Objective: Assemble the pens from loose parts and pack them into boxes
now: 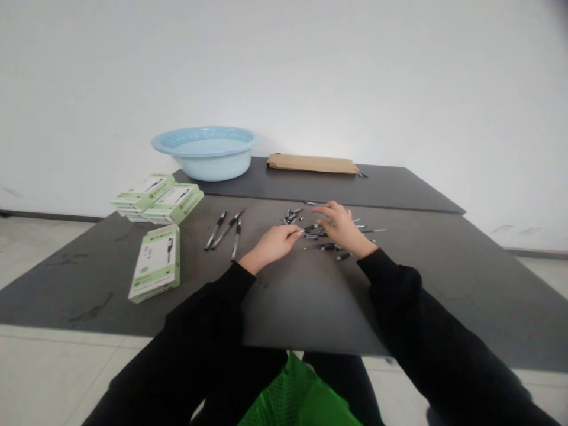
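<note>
My left hand (277, 241) is closed, thumb and fingertips pinching the end of a slim pen part (310, 228) with a dark section. Just to its right, my right hand (341, 228) hovers over scattered pieces, its index finger and thumb spread apart near the other end of that part. Under and around the right hand lie several loose pen parts, among them thin refills (377, 230) and black-gripped barrels (343, 256). A small pile of black pen caps (291, 215) sits beyond my left fingertips. Three pens with dark grips (227, 229) lie left of my left hand.
Green-and-white pen boxes (155, 198) are stacked at the table's left, with a single box (156, 263) nearer me. A light blue basin (213, 163) stands behind them. Along the back lies a flat brown cardboard package (313, 163). The grey tabletop (306, 307) has a seam across it.
</note>
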A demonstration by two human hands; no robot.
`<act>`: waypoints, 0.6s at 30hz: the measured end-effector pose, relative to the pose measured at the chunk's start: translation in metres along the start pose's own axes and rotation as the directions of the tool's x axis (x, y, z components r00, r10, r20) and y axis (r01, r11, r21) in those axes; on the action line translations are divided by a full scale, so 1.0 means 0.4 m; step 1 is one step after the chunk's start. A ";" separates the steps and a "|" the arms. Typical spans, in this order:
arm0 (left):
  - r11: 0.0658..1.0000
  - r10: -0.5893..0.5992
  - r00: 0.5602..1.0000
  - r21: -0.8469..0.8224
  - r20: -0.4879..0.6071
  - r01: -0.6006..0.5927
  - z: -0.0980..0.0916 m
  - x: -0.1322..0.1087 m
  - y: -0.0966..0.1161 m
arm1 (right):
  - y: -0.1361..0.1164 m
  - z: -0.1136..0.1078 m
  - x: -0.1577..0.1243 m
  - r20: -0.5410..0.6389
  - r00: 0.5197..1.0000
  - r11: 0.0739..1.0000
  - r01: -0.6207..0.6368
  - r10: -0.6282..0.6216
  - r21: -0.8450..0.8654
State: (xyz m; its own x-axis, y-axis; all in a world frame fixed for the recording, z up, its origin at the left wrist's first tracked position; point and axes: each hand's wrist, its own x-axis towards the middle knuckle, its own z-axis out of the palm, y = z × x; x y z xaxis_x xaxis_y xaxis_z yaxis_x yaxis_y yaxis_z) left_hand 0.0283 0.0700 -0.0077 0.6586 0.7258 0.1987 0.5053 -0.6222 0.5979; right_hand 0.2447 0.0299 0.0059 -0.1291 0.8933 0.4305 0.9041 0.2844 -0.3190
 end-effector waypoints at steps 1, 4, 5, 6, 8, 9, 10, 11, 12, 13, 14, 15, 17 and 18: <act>0.999 -0.011 1.000 -0.039 -0.016 0.011 -0.011 0.003 -0.011 | 0.021 0.006 0.010 -0.025 0.998 0.998 -0.056 0.055 -0.013; 0.992 -0.076 0.992 -0.107 -0.099 0.065 -0.035 0.007 -0.038 | 0.085 0.034 0.032 0.009 0.991 0.985 -0.133 0.135 -0.113; 0.988 -0.095 0.988 -0.131 -0.124 0.079 -0.038 0.006 -0.044 | 0.102 0.046 0.036 0.039 0.990 0.981 -0.129 0.136 -0.145; 0.983 -0.112 0.984 -0.160 -0.141 0.089 -0.038 0.006 -0.048 | 0.114 0.058 0.037 0.067 0.989 0.979 -0.118 0.131 -0.168; 0.969 -0.144 0.977 -0.223 -0.159 0.107 -0.033 0.005 -0.052 | 0.127 0.080 0.038 0.107 0.988 0.978 -0.090 0.111 -0.186; 0.959 -0.161 0.973 -0.259 -0.163 0.116 -0.028 0.006 -0.053 | 0.130 0.088 0.037 0.117 0.988 0.979 -0.080 0.103 -0.185; 0.946 -0.178 0.971 -0.299 -0.158 0.125 -0.024 0.007 -0.052 | 0.130 0.095 0.037 0.118 0.988 0.980 -0.076 0.099 -0.182; 0.929 -0.195 0.970 -0.346 -0.146 0.134 -0.020 0.009 -0.050 | 0.130 0.100 0.037 0.116 0.989 0.981 -0.074 0.096 -0.179; 0.906 -0.214 0.968 -0.397 -0.132 0.147 -0.017 0.011 -0.049 | 0.129 0.102 0.037 0.112 0.989 0.981 -0.070 0.092 -0.180; 0.880 -0.238 0.964 -0.446 -0.121 0.161 -0.015 0.013 -0.047 | 0.127 0.102 0.036 0.109 0.990 0.981 -0.064 0.085 -0.186; 0.854 -0.265 0.957 -0.489 -0.117 0.177 -0.014 0.015 -0.046 | 0.125 0.099 0.036 0.103 0.992 0.979 -0.052 0.074 -0.196; 0.832 -0.291 0.949 -0.523 -0.123 0.187 -0.014 0.017 -0.046 | 0.122 0.093 0.035 0.094 0.994 0.977 -0.035 0.056 -0.209; 0.801 -0.336 0.929 -0.566 -0.153 0.196 -0.013 0.019 -0.046 | 0.111 0.070 0.032 0.056 0.998 0.973 0.007 0.006 -0.229; 0.789 -0.351 0.923 -0.581 -0.160 0.200 -0.013 0.020 -0.046 | 0.102 0.054 0.030 0.029 0.999 0.972 0.028 -0.022 -0.232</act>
State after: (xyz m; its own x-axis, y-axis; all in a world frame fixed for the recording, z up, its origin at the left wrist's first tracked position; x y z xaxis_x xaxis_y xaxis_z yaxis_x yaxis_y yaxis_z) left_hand 0.0213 0.0887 -0.0131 0.3412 0.9349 0.0974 0.2061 -0.1755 0.9627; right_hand 0.2710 0.0597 -0.0203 -0.1605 0.8967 0.4124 0.9700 0.2206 -0.1021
